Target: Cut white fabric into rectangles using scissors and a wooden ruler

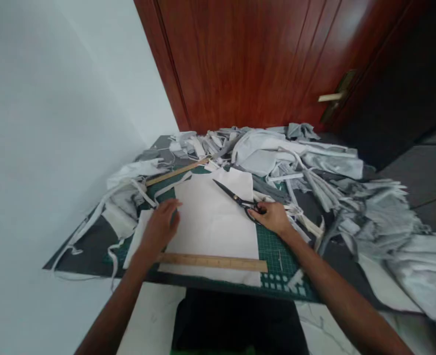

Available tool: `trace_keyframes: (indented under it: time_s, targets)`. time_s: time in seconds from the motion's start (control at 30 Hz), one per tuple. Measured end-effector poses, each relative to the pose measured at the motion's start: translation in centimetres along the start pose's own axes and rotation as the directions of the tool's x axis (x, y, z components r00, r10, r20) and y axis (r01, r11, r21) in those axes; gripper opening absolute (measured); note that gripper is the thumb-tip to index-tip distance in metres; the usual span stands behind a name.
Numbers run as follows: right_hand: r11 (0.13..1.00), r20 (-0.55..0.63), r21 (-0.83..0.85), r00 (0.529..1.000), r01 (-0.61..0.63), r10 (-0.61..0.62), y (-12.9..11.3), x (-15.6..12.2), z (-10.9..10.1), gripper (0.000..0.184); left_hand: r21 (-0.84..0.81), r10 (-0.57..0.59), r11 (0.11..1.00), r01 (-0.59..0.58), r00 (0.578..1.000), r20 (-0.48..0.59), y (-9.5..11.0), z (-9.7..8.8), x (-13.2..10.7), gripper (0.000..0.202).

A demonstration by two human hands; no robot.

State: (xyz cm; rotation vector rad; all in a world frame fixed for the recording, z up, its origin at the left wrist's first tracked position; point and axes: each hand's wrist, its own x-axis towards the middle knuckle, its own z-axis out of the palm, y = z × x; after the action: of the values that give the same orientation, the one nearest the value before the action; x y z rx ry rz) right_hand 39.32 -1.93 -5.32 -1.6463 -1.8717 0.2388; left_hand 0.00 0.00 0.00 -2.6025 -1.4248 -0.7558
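A white fabric sheet lies flat on a green cutting mat. My left hand rests on the sheet's left edge, fingers spread flat. Over at the sheet's right edge, my right hand grips the handles of black scissors, whose blades lie on the cloth and point up and to the left. A wooden ruler lies across the near edge of the sheet, in front of both hands.
A second, longer wooden ruler lies at the back left among scraps. Heaps of grey and white fabric offcuts cover the table's back and right side. A red-brown door with a handle stands behind, a pale wall to the left.
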Motion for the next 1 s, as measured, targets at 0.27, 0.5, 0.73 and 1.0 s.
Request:
trace_keyframes:
  time_s: [0.27, 0.5, 0.73, 1.0]
  targets:
    - [0.999, 0.060, -0.006, 0.997, 0.038, -0.038, -0.2, -0.4, -0.2, 0.048, -0.327, 0.341, 0.912, -0.249, 0.903, 0.262, 9.7, 2.6, -6.3, 0.030]
    - [0.992, 0.164, -0.019, 0.979, 0.125, -0.120, -1.2, -0.7, 0.4, 0.045, -0.467, 0.391, 0.849, -0.247, 0.888, 0.243, 10.5, 2.8, -6.4, 0.029]
    - [0.989, 0.192, -0.051, 0.973, 0.139, -0.127, -0.8, -0.5, 0.3, 0.044, -0.486, 0.388, 0.842, -0.234, 0.889, 0.244, 11.3, 2.5, -7.3, 0.028]
    - [0.988, 0.216, -0.063, 0.969, 0.138, -0.122, -1.1, -0.5, 0.0, 0.046, -0.522, 0.365, 0.831, -0.192, 0.896, 0.253, 11.5, 2.5, -7.6, 0.024]
